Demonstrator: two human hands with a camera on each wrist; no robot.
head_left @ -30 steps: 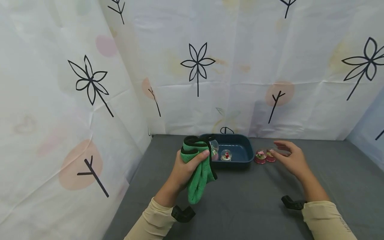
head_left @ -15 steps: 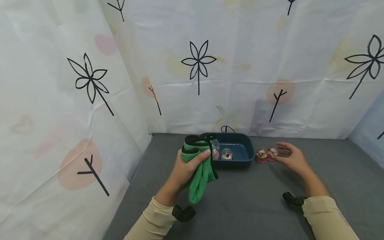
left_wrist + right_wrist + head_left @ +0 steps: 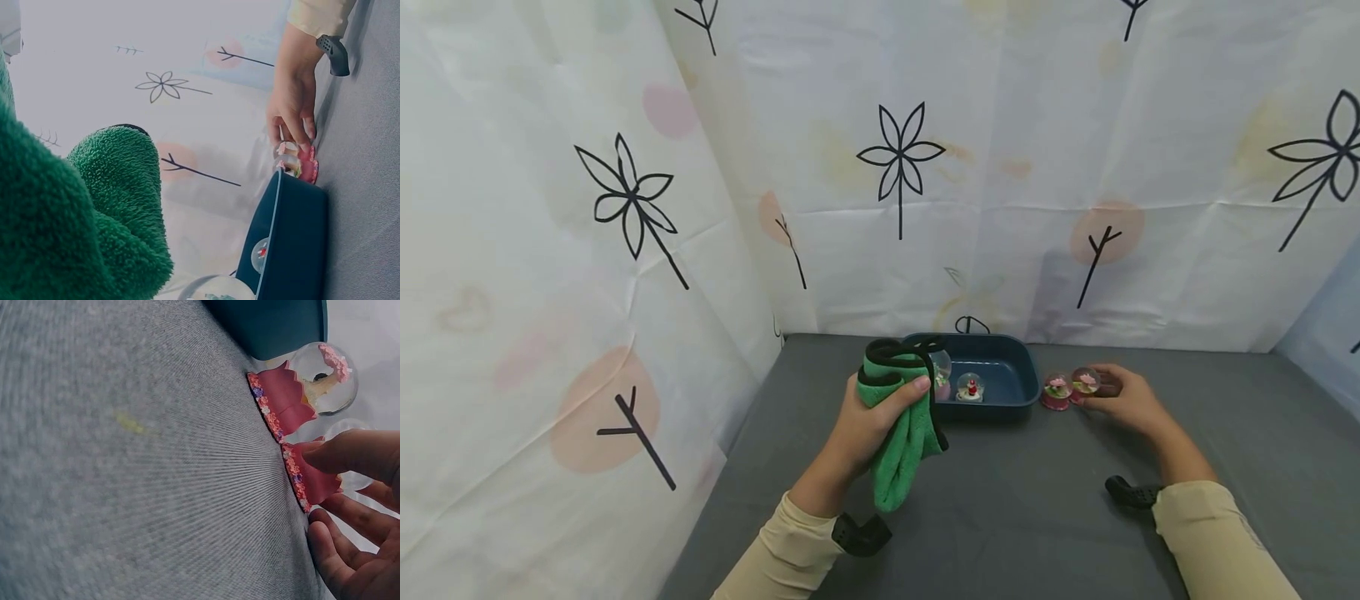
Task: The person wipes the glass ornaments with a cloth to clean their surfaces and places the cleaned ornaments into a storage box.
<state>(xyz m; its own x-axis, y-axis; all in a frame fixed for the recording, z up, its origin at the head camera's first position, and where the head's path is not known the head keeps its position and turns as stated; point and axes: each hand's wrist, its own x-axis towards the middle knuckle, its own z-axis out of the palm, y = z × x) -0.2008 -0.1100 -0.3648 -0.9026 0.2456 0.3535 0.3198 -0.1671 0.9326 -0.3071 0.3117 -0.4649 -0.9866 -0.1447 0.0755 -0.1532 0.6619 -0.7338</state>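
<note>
My left hand (image 3: 868, 425) grips a bunched green cloth (image 3: 904, 450) with black edging, held up in front of the tray's left part. My right hand (image 3: 1131, 400) is around a small snow globe (image 3: 1086, 382) with a red base. In the right wrist view the thumb lies on that base (image 3: 315, 478) and the fingers curl behind it. Its base stands on the table. Right beside it is a matching snow globe (image 3: 284, 403), with a pink-topped tree inside its clear ball.
A dark blue tray (image 3: 1033, 392) stands at the back of the grey table (image 3: 1000, 508). Inside are a small white-based snow globe (image 3: 970, 387) and a larger globe (image 3: 942, 375), partly hidden by the cloth. A patterned white curtain (image 3: 820, 167) hangs behind.
My right hand has moved in on the right-hand red-based snow globe, and its fingers have closed around it. The left hand keeps its hold on the cloth, nearly still.
</note>
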